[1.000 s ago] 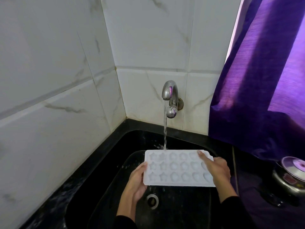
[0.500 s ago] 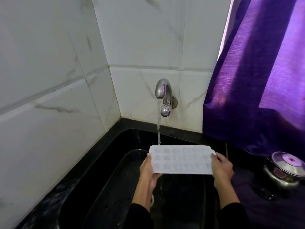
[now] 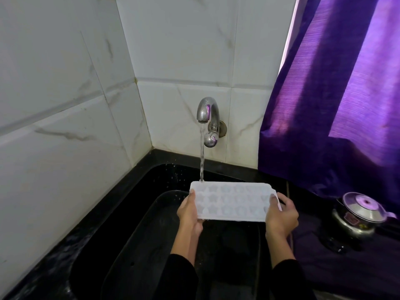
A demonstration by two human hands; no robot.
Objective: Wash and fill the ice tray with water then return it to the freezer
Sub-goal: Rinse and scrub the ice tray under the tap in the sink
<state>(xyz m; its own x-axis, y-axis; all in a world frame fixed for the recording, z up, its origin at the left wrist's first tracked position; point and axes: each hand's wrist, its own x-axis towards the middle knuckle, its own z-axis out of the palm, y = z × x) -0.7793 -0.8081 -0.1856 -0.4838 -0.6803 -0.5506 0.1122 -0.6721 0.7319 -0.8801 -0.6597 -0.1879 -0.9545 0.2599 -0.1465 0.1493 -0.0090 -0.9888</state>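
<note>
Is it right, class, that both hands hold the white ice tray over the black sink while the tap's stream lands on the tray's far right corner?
Not quite. In the head view the left hand and right hand do hold the ice tray over the black sink, but the stream from the tap lands on the tray's far left corner, not the right.

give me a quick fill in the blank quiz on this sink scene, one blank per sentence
1. The ice tray is held at its two short ends by ____ hands.
2. Water from the tap strikes the tray at its far ____ corner.
3. The curtain on the right is ____ in colour.
4. The sink below the tray is ____ in colour.

Missing words: both; left; purple; black
</note>
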